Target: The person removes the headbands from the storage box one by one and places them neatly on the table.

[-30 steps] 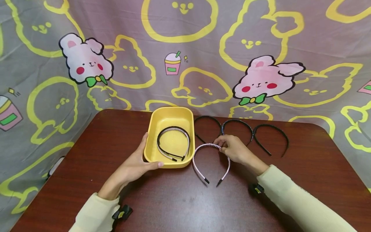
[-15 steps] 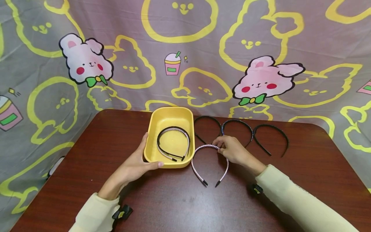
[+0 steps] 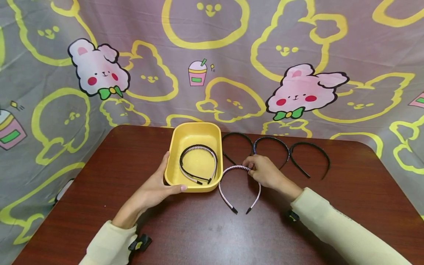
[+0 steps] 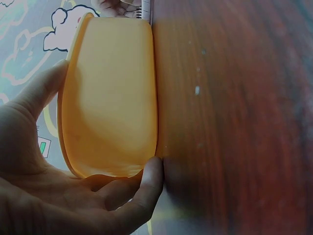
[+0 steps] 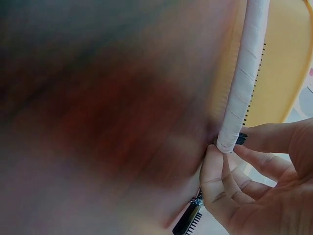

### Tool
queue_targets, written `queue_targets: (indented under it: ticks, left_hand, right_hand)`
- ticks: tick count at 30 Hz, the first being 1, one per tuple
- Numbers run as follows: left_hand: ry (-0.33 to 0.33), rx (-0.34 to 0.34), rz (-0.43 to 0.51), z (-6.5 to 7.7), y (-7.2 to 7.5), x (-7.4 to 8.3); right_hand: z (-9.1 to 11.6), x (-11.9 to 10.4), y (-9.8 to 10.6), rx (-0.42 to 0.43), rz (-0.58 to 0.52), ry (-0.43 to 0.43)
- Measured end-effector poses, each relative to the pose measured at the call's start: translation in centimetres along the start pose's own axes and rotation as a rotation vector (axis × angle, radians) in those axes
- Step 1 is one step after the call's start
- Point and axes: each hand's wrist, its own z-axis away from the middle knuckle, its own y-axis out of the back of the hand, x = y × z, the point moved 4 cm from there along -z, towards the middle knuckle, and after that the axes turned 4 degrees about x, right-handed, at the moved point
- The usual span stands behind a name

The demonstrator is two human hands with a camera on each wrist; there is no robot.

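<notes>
My left hand point(image 3: 154, 191) grips the yellow plastic bin point(image 3: 198, 188) at its near left corner. In the left wrist view the thumb lies at the bin's rim and the fingers curl against its side, low by the table. A black headband point(image 3: 181, 161) and a pale one lie overlapped inside. Right of the bin, my right hand point(image 3: 267, 172) pinches a pale pink wrapped headband point(image 3: 224, 195) at the right of its toothed arch, its black-tipped ends pointing towards me. The right wrist view shows thumb and fingers at the band point(image 5: 244, 73), with the bin behind it.
Three dark headbands lie in a row along the back of the brown table point(image 3: 132, 162): a plain one point(image 3: 240, 134), a glittery one point(image 3: 273, 138) partly behind my right hand, and a toothed one point(image 3: 311, 144). A cartoon-print curtain point(image 3: 232, 59) hangs behind.
The right hand has shifted slightly left, and the pale pink headband has moved with it, a little left and towards me. The left hand and the bin have not moved.
</notes>
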Motion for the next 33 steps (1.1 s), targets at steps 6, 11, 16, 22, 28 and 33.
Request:
queue_targets:
  ticks: [6, 11, 16, 22, 28, 33]
  left_hand:
    - [-0.003, 0.002, -0.003, 0.0, 0.0, 0.0]
    - [-0.004, 0.004, -0.005, 0.1, 0.0, 0.0]
    - [-0.011, 0.004, 0.0, 0.1, 0.0, 0.0]
    - [-0.018, 0.004, 0.007, 0.1, 0.0, 0.0]
    - [-0.005, 0.002, 0.004, 0.0, 0.0, 0.0]
    - [-0.004, 0.001, 0.001, 0.0, 0.0, 0.0]
  right_hand:
    - [-0.1, 0.0, 0.0, 0.006, 0.035, 0.009]
    - [-0.1, 0.0, 0.0, 0.004, 0.036, 0.005]
    - [-0.2, -0.2, 0.1, -0.001, 0.036, 0.011]
    - [-0.5, -0.6, 1.1, 0.012, 0.017, 0.021]
    - [-1.0, -1.0, 2.5, 0.06, -0.015, 0.03]
    - [-1.6, -1.7, 3.4, 0.103, -0.05, 0.056]
